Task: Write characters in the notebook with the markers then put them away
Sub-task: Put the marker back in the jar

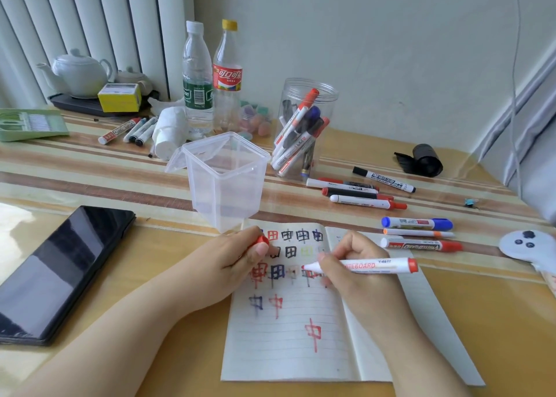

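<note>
An open lined notebook [301, 336] lies in front of me, its left page bearing several characters in red, blue, black and green. My right hand [358, 273] grips an uncapped red whiteboard marker [376, 265], tip pointing left over the page. My left hand [237, 261] holds the red cap [262, 241] between thumb and fingers at the page's top left. An empty clear square tub [225, 180] stands just behind the notebook. A clear round jar [304, 131] further back holds several markers.
Loose markers lie right of the notebook [418, 234], behind it [361, 195] and at the back left [129, 130]. A dark phone [57, 273] rests at the left. Two bottles [210, 80], a teapot [78, 73], a black roll [424, 160] and a white controller [526, 243] surround the work area.
</note>
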A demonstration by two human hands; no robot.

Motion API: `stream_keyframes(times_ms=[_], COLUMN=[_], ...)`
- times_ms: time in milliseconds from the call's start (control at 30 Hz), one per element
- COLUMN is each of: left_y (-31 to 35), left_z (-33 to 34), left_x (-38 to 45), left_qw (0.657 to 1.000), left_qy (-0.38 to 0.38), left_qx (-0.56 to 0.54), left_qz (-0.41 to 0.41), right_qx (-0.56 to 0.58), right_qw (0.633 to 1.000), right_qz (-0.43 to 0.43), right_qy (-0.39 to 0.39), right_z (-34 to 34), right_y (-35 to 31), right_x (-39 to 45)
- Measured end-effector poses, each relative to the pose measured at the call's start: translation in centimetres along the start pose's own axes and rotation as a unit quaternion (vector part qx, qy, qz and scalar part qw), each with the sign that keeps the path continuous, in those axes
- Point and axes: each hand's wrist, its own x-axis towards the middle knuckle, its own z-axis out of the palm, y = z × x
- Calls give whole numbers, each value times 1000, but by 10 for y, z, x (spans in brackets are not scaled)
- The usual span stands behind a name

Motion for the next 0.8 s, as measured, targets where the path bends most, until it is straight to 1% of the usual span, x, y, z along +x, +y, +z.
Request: stream_keyframes(times_ms=[133, 200, 400, 633, 800], left_y=[3, 3, -8, -8, -8], left_z=[-4, -5, -6, -6, -6], left_x=[-2, -3, -4, -4, -4], left_qw=[999, 999, 999, 999, 999], left_qy=[22, 27, 20, 20, 21], left_qx=[14, 4, 19, 17, 12], left_qz=[-19, -25, -24, -30, -33], right_qx=[-20, -23, -55, -69, -58], right_qw=[993, 989, 989, 988, 987], right_qz=[19, 33, 6, -7, 7], right_qy=[-115, -143, -139, -139, -151], right_z=[19, 25, 34, 37, 35], right_y=[-9, -14, -17, -14, -14], right_x=[-12, -14, -18, -20, -22])
